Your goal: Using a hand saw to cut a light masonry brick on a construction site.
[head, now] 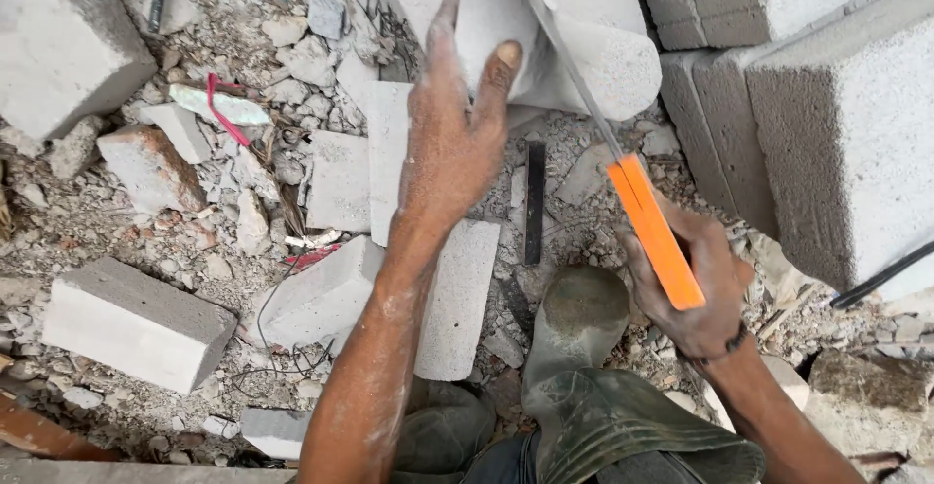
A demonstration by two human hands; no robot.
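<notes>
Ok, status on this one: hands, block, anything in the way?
Left hand gripping rounded pale block. Right hand holds orange-handled saw, blade laid on block. Rubble and cut blocks around; boot below.

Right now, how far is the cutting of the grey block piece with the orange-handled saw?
The left hand steadies the rounded grey block piece. The right hand holds the orange-handled saw, its blade across the piece. No finished cut shows; many grey offcuts lie around. The depth of the cut cannot be seen.
</notes>
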